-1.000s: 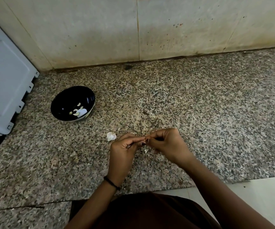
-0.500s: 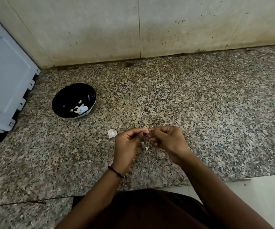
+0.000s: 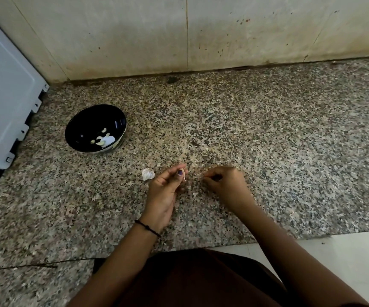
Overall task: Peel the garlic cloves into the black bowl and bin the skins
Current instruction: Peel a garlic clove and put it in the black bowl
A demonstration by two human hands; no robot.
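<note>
Our left hand (image 3: 168,191) pinches a clove (image 3: 182,173) between thumb and fingertips, palm turned partly up. Our right hand (image 3: 225,185) is near it but apart, fingers curled toward the thumb. It is blurred, so we cannot tell whether it holds a strip of skin or nothing.

The clove is small in view. Its long axis seems to run from the far edge of the bench (image 3: 267,129) toward us, with a thin tail of skin at the near end, so we judge it not yet fully peeled.

On the bench below the gap between our hands lies a pale scrap (image 3: 194,194). A whiter garlic piece (image 3: 148,173) rests just left of our left fingers.

The bowl (image 3: 84,127) stands well off toward the far left corner, beside a grey box (image 3: 6,96), with peeled cloves (image 3: 103,139) in it. It lies left of and beyond the left hand, which is the nearer one and already has the clove, so we judge the drop falls to it. We see no bin.
</note>
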